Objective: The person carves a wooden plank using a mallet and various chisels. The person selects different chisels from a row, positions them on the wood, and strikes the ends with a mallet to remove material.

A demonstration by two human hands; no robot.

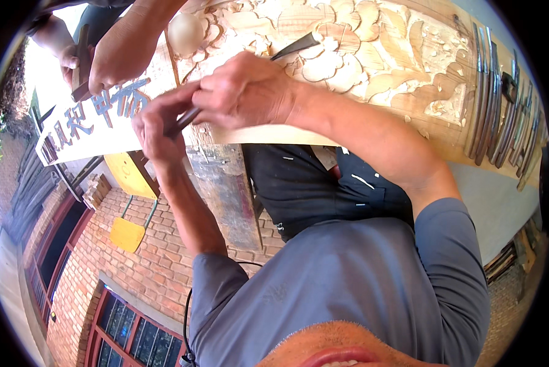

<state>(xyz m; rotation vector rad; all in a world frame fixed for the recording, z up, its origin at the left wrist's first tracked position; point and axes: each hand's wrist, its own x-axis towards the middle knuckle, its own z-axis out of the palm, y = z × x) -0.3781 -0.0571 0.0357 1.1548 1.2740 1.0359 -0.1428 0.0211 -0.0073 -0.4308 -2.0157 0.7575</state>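
Observation:
A wood-carving chisel point(296, 45) is held aslant over a carved wooden panel point(409, 92) with raised flower and leaf shapes. Its dark, flared blade points to the far right. My right hand point(244, 90) is closed round its middle. Lower left, the fingers of my left hand point(158, 125) are wrapped about the brown handle point(184, 121). The blade's edge shows above the carved petals; I cannot tell whether it touches them. My palms and part of the tool are hidden behind my fingers.
Many chisels point(501, 110) lie in a row at the panel's right end. At the far left, a co-worker's hands point(118, 58) hold a wooden-handled tool point(80, 67) above a white board point(66, 150) with dark carved characters. A yellow chair point(127, 235) stands on the brick floor. Wood chips litter the panel.

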